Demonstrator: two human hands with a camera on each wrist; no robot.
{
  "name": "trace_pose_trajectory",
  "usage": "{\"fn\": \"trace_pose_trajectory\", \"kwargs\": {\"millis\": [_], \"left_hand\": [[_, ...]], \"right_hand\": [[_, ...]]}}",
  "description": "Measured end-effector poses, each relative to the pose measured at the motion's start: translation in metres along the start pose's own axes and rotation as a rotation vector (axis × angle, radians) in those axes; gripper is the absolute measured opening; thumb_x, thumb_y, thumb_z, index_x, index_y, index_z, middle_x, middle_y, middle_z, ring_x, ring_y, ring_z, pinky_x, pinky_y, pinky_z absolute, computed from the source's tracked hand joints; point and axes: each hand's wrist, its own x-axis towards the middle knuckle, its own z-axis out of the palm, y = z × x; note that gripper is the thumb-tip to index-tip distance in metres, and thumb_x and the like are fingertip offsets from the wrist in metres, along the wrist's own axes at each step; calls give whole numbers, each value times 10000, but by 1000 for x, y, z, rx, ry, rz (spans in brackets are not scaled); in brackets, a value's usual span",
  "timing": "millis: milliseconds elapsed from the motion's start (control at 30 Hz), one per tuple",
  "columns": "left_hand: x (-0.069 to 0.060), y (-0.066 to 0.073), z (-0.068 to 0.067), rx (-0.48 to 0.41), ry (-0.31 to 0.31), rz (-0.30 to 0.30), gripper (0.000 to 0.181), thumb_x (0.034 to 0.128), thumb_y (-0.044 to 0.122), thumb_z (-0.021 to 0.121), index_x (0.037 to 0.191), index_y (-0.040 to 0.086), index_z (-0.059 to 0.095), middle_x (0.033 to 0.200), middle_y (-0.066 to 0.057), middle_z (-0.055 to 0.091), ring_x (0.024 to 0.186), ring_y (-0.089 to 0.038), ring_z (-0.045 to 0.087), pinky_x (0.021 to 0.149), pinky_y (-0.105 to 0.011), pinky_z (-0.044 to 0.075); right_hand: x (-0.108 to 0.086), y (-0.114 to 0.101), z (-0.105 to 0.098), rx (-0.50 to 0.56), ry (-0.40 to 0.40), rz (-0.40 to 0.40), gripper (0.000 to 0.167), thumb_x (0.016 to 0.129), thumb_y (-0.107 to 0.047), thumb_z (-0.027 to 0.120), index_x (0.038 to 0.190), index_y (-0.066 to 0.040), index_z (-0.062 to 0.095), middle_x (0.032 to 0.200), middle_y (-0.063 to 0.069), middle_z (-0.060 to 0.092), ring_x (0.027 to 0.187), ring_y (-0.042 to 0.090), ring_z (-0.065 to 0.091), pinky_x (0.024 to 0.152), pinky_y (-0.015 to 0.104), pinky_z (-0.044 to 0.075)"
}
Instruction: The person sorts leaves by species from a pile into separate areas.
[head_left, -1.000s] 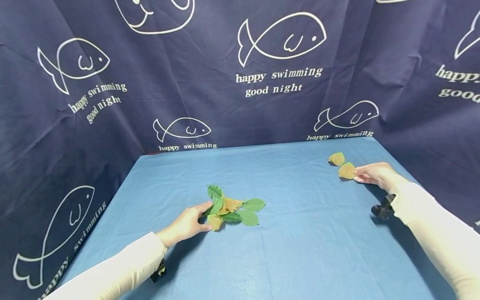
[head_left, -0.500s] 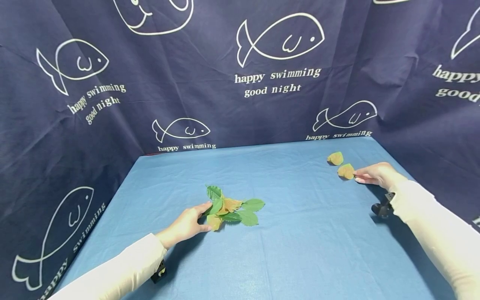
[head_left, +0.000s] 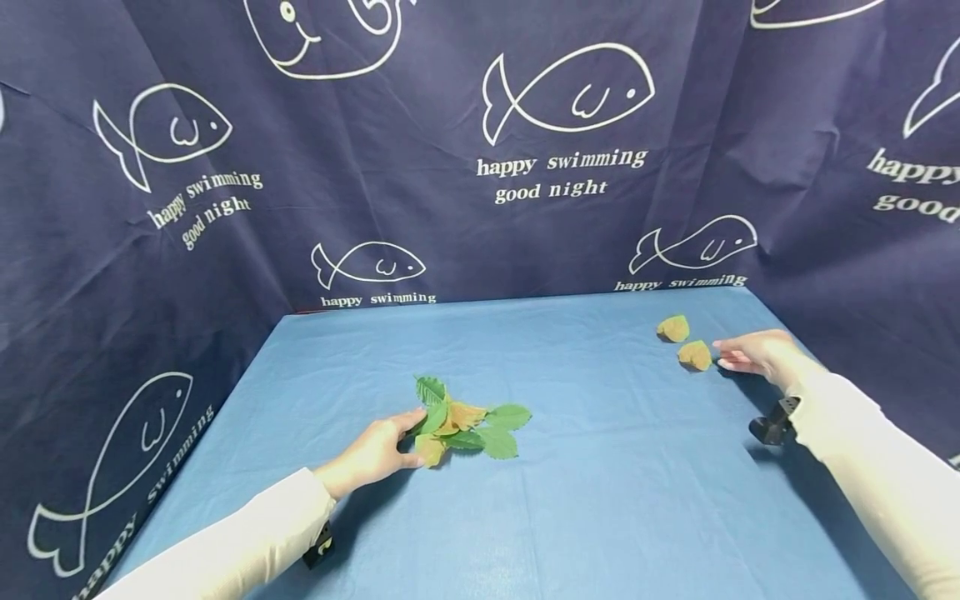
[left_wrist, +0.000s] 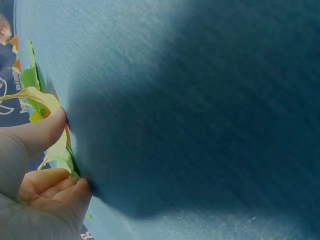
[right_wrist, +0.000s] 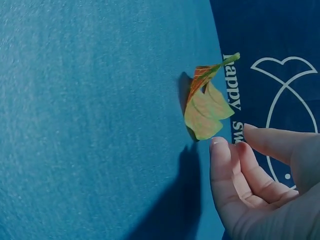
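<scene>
In the head view, my left hand (head_left: 373, 452) rests at the left edge of a small pile of green and yellow leaves (head_left: 498, 442). Its thumb touches a yellow leaf (head_left: 429, 450), while the fingertips meet the green leaf (head_left: 433, 419) beside it. Thumb and fingers stand apart, with leaf edges between them in the left wrist view. At the far right, my right hand (head_left: 767, 354) is just right of a curled yellow leaf (head_left: 696, 356). A narrow gap separates its fingertips from that leaf, and nothing is between them. Another yellow leaf (head_left: 673, 328) lies behind.
A blue cloth (head_left: 600, 500) covers the table. Dark blue curtains (head_left: 420, 167) with white fish drawings and lettering surround its back and sides. Both wrists carry a small black camera, such as the right one (head_left: 776, 422).
My right fingertips have let go of the nearer yellow leaf and drawn slightly back to the right. The left hand and the pile stay in place. The head view has tilted up a little.
</scene>
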Motion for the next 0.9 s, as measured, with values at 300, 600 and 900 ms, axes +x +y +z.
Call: {"fn": "trace_pose_trajectory", "kwargs": {"millis": [300,600,900], "left_hand": [[4,0,4,3,33,0,743,784,130,797,1444,65,461,1488,-147,445,1272,-351,526,1037,-441,499],[3,1,2,4,9,-31,752,777,109,796,1446,64,456,1505,-134,421,1273,-352,524,1005,-437,523],[3,5,2,43,6,-30,744,775,117,799,1439,67,468,1503,-128,425,1253,-347,542,1003,-441,523]], "right_hand": [[-5,-10,7,-5,42,-21,54,922,-42,606,896,-31,560,625,-51,657,591,59,673,661,240,628],[-13,-15,27,-8,-57,-122,108,916,-49,616,815,-86,624,648,-45,685,615,58,681,678,232,626],[-17,-27,40,34,-139,-142,121,939,-71,601,822,-91,623,632,-49,686,623,66,686,678,225,624]]}}
